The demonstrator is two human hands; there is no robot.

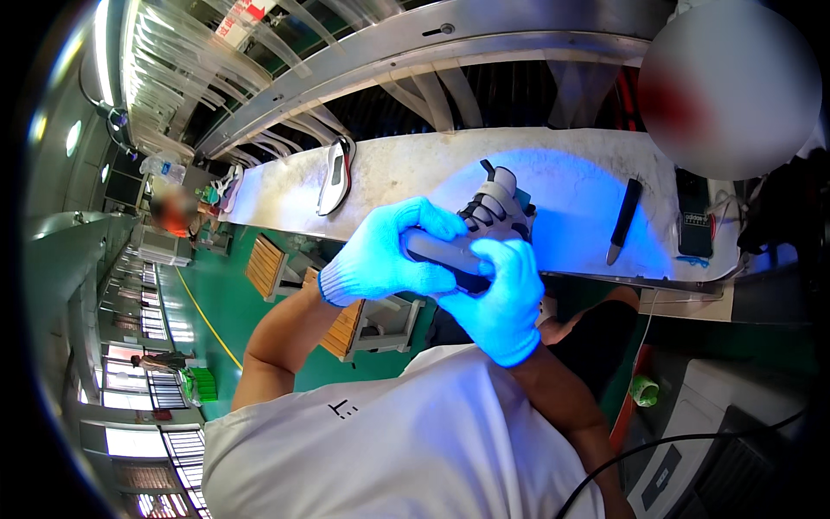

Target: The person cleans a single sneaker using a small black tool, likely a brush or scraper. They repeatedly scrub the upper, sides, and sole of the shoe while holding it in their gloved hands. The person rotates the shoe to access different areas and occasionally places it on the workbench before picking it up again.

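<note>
A grey sneaker (499,227) with dark laces and a dark sole edge is held over the near side of the white bench top (406,164), its toe end toward me. My left hand (393,251), in a knitted glove lit blue, wraps the toe end with thumb and fingers on either side. My right hand (501,303), gloved likewise, grips the shoe's near right side, fingers curled against it. Both gloves cover part of the shoe. Right of it on the bench lies a black-handled knife (624,221), its short blade pointing toward me.
A white shoe with a dark sole (335,176) stands on the bench to the left, with more shoes (229,189) farther along. A dark phone-like object (695,227) lies at the right end. Clear plastic strips hang along the metal frame (432,48) behind. Wooden-topped stools (264,266) stand on the green floor.
</note>
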